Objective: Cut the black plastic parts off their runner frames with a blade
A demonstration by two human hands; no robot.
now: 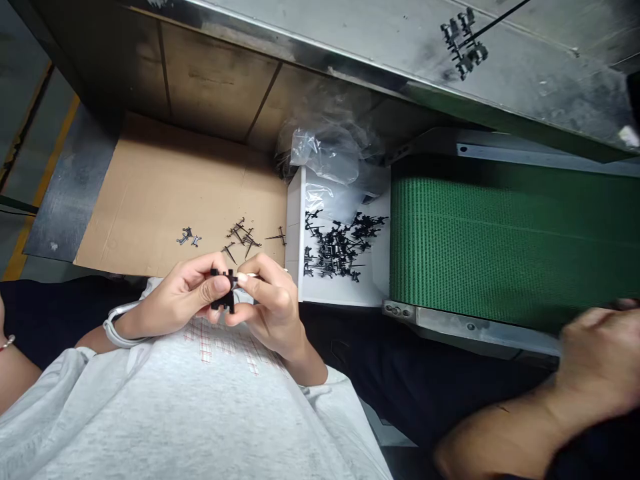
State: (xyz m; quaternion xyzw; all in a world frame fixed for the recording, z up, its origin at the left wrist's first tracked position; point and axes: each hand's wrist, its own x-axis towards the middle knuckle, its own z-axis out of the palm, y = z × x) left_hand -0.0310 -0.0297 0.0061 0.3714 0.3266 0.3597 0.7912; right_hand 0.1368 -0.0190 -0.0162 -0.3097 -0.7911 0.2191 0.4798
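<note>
My left hand (185, 295) and my right hand (267, 308) are held together low in front of my chest. Between their fingers is a black plastic moulded part (223, 291), gripped by both hands. A small white piece (243, 276) shows at my right fingertips, but its kind cannot be made out. Just beyond my hands, several small dark sprues (243, 237) lie on a flattened cardboard sheet (165, 193). A smaller cluster of parts (186, 236) lies to their left.
A white tray (295, 227) heaped with black parts (337, 247) stands to my right, with clear plastic bags (325, 155) behind it. Beyond it runs a green conveyor belt (505, 247). A co-worker's blurred hand (595, 360) is at the lower right, and a black part (463, 43) lies on a steel surface.
</note>
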